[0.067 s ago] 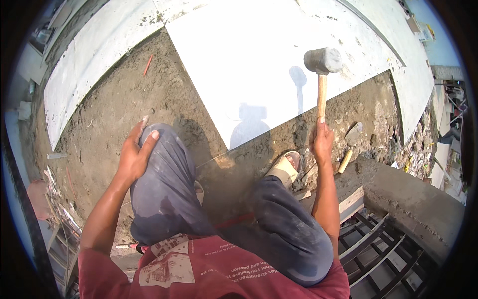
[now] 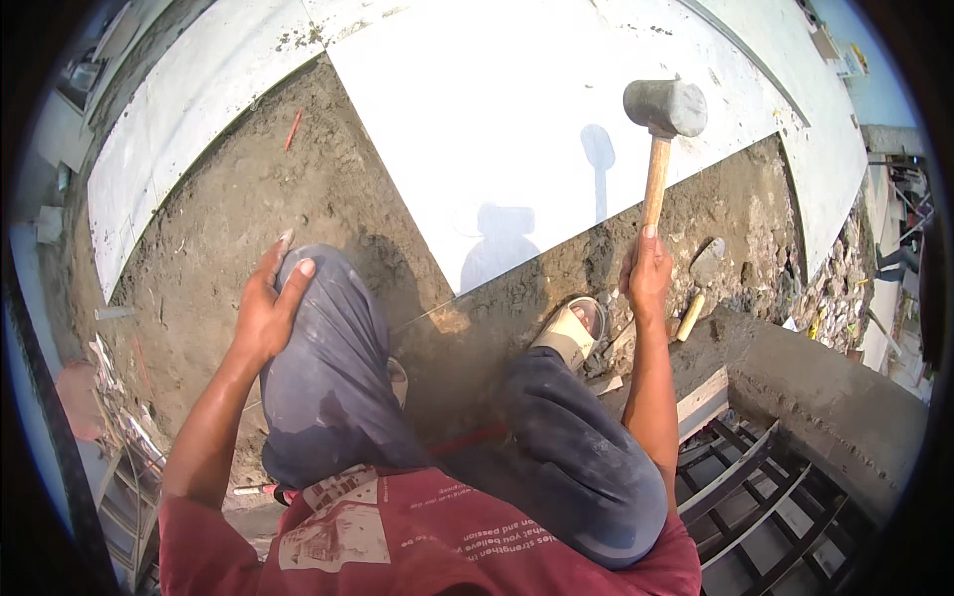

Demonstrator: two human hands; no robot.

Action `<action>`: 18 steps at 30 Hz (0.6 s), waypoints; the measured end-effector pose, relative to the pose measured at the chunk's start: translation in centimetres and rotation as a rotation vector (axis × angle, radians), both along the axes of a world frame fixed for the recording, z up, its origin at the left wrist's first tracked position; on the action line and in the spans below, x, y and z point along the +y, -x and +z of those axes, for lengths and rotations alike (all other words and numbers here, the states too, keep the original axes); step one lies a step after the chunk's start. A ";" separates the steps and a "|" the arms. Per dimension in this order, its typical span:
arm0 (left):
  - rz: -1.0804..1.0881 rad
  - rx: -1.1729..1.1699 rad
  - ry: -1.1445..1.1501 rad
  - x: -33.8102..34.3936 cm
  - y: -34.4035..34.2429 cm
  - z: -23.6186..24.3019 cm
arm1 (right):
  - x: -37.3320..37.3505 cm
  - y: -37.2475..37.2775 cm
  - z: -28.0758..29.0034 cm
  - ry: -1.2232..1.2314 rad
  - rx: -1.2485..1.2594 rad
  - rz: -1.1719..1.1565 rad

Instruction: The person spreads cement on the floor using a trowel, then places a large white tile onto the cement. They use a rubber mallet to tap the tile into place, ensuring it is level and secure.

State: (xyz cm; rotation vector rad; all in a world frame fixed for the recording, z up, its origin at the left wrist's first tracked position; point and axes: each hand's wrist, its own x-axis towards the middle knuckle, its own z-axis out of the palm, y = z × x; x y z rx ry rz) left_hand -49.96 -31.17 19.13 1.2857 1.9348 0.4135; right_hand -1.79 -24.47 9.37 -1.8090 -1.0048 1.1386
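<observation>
My right hand [image 2: 648,273] is closed round the wooden handle of a rubber mallet [image 2: 668,107]. The mallet's grey-black head is raised above the large white tile [image 2: 447,119], and its shadow falls on that tile. My left hand [image 2: 268,313] lies on my bent left knee, thumb and fingers apart, holding nothing. Under and beside the knee spreads the grey-brown mortar bed [image 2: 229,209]. Just right of my right hand, a trowel [image 2: 708,258] lies with its blade partly in the mortar and its wooden handle [image 2: 690,318] pointing toward me.
More white tiles [image 2: 149,139] border the mortar at the left and far side. A thin red stick [image 2: 294,129] lies on the mortar. At lower right are a concrete ledge [image 2: 825,397] and a dark metal grille [image 2: 755,487]. Rubble [image 2: 840,288] lies at the right.
The mallet has moved up and to the right in my right hand, its handle now tilting rightward. My left hand stays on the knee.
</observation>
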 end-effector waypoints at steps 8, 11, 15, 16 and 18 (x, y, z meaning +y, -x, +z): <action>-0.041 0.023 -0.063 1.7 -0.4 -0.9 | -1.4 -4.9 -10.4 -0.192 -0.447 0.032; -0.006 0.002 -0.065 0.9 -0.2 -0.2 | 1.3 -3.0 -4.6 -0.084 -0.175 -0.016; 0.005 0.035 -0.055 0.8 -0.3 0.0 | 1.5 -0.4 -1.0 -0.299 -0.022 -0.151; 0.001 0.033 -0.049 1.1 -0.6 -0.1 | 1.1 -0.2 -1.6 -0.361 -0.011 -0.190; -0.039 -0.004 -0.039 2.1 -1.4 -0.4 | -0.9 -4.0 -8.1 -0.247 -0.239 -0.104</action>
